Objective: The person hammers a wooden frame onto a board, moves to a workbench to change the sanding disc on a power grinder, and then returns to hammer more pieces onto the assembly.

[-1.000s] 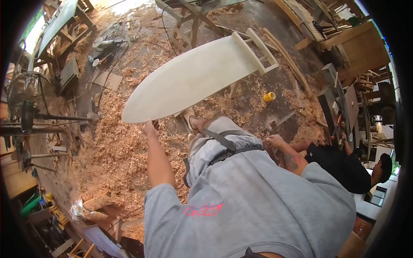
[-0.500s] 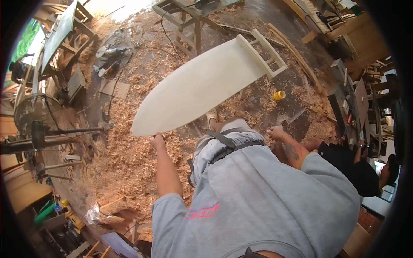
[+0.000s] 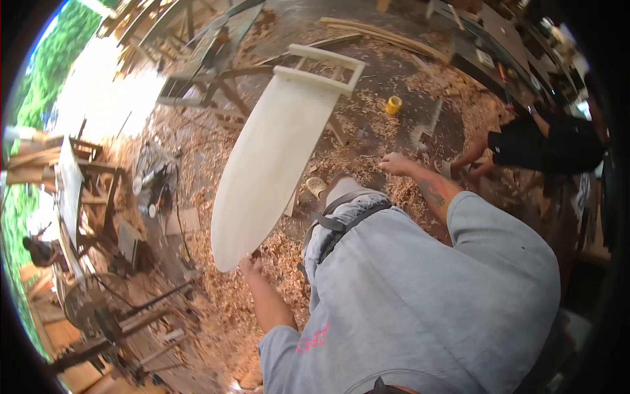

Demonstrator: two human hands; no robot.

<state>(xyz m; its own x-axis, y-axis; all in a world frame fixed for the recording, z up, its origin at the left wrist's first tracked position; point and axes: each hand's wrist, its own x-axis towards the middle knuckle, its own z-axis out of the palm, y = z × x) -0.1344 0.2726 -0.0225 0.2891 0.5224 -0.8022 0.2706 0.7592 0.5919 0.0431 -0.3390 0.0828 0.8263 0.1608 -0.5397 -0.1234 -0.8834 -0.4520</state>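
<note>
A long, pale panel (image 3: 266, 157) with one rounded end stretches away in front of me, a slatted frame (image 3: 321, 69) at its far end. My left hand (image 3: 250, 264) is at the panel's near rounded end, fingers closed against its edge. A small dark bit shows beside those fingers, and I cannot make out what it is. Out to the right, apart from the panel, my right hand (image 3: 395, 164) is loosely closed with nothing seen in it. The yellow can (image 3: 393, 105) on the floor lies beyond that hand.
Wood shavings (image 3: 289, 256) cover much of the floor. A power tool (image 3: 154, 177) lies to the left near a piece of cardboard (image 3: 184, 222). Another person in black (image 3: 545, 144) is at the right. Long wooden strips (image 3: 387, 38) lie at the back.
My view has swung left, so the surroundings appear turned. The panel seems to stay in place on the floor. My left hand remains at its rounded end.
</note>
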